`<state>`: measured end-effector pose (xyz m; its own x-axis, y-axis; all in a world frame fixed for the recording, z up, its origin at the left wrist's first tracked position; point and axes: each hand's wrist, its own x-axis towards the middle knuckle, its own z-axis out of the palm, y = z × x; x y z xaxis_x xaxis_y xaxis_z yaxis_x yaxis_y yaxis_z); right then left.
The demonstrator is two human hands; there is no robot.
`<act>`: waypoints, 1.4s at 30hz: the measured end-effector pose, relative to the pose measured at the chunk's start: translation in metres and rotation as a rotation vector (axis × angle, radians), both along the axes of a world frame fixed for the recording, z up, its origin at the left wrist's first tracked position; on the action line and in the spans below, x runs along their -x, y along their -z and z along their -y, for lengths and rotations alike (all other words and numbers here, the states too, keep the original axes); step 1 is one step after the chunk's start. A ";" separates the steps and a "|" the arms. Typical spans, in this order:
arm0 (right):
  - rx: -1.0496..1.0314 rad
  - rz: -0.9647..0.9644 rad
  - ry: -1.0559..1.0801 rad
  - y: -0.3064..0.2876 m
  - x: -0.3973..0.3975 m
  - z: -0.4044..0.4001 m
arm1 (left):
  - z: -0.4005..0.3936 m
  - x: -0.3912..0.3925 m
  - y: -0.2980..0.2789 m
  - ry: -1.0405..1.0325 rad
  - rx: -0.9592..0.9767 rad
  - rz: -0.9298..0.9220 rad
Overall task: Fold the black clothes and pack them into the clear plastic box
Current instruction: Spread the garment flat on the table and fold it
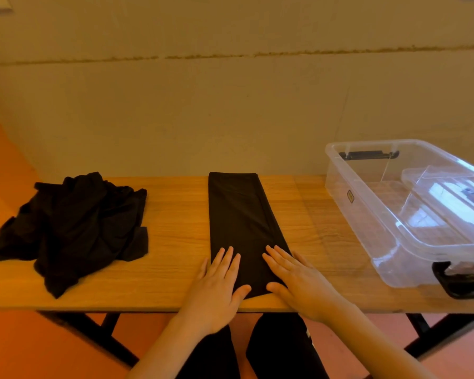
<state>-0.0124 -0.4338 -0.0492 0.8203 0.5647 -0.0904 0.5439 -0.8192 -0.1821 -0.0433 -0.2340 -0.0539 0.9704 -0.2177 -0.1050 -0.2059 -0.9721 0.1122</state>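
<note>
table [175,214]: heap of clothes [74,228] left | folded strip [238,214] centre, hands on near end | box [411,214] right

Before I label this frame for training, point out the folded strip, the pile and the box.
Folded strip [238,212], head view, middle of the cloth.
Pile [74,225], head view, centre of the heap.
Box [367,214], head view, near side wall.

table [170,272]: wood grain | clothes [238,214]: matt cloth | box [372,214]: glossy clear plastic
</note>
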 end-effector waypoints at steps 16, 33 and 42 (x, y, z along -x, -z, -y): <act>-0.247 0.261 -0.017 0.018 0.057 0.025 | -0.016 0.043 0.027 0.304 0.261 0.472; -1.223 -0.173 0.317 -0.085 0.056 0.008 | -0.005 0.055 -0.082 -0.224 1.267 0.421; -1.153 -0.497 0.275 -0.081 0.035 0.013 | -0.021 0.027 -0.078 -0.304 1.414 0.210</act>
